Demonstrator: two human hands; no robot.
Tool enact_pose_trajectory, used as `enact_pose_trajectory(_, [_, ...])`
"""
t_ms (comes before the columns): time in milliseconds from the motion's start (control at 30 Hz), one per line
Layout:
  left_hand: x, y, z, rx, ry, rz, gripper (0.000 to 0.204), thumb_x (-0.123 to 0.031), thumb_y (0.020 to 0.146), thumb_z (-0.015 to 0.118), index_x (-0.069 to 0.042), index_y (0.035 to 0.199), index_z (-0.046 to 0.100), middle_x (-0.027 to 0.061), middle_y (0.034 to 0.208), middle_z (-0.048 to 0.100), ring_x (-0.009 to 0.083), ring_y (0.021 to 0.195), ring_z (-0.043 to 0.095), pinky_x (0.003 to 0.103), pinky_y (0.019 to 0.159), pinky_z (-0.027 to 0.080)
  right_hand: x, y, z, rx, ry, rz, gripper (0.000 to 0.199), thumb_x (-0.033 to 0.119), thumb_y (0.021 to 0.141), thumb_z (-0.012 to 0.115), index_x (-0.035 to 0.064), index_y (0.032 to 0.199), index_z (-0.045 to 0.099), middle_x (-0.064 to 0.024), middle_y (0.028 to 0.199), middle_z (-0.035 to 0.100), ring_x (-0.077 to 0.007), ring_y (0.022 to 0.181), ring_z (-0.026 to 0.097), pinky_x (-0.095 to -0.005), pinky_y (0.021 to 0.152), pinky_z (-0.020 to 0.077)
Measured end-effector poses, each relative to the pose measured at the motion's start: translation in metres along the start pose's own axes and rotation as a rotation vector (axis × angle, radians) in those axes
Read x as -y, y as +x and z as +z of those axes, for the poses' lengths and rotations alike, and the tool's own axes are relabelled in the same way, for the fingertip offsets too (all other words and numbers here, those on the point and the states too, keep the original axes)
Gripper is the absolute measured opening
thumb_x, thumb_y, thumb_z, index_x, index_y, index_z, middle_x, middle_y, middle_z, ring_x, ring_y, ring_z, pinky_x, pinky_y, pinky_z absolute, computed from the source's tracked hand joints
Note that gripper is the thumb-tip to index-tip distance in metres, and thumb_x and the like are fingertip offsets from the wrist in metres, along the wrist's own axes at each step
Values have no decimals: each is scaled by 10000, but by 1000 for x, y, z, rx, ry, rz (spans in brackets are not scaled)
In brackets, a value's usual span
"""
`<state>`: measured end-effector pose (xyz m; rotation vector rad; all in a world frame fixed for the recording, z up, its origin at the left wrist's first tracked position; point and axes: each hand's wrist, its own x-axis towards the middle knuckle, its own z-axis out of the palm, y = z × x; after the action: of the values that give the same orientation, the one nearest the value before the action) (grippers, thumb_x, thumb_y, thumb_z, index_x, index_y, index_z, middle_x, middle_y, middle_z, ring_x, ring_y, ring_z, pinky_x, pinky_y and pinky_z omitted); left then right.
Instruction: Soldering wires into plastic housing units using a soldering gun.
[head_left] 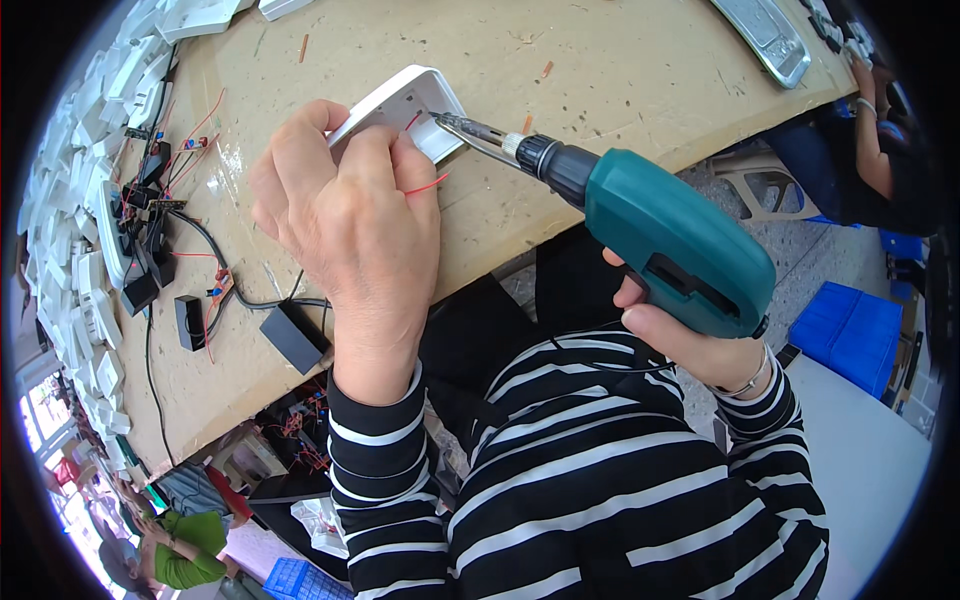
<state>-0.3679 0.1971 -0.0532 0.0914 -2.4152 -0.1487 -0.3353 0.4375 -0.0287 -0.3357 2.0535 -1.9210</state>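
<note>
My left hand [355,200] is closed around a white plastic housing [400,95], tilted up on the table with its hollow side facing right. A thin red wire [428,186] sticks out by my fingers. In my right hand [690,335] is a green electric screwdriver [680,240] with a black front end. Its metal bit [470,132] reaches into the housing, close to the inner wall; whether a screw sits at its tip cannot be made out. My left fingers hide part of the housing's inside.
White plastic housings [90,220] are piled along the left. Beside them lie black box-shaped parts [290,335], small circuit boards [220,283] with red wires, and black cables. A metal tray [768,40] rests at the far right; other people are at both sides.
</note>
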Motion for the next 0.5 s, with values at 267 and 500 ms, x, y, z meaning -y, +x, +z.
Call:
enact_pose_trajectory(267, [0,-1,0,-10,13,3,51,-115,710,696,-75,739,708,66,1050,566,272,995,508,389,846,363,3,8,-3,15,-110,-25,349,24,754,776,-33,1066,631,-63,861,630,-116,738,638,-228,649,500])
enact_pose_trajectory(500, [1,-1,1,-22,17,17,52,-110,709,692,-73,743,707,74,1060,572,278,994,515,391,848,368,5,13,-4,29,-159,-62,411,31,755,775,-47,1127,620,-61,857,628,-109,707,601,-224,625,466])
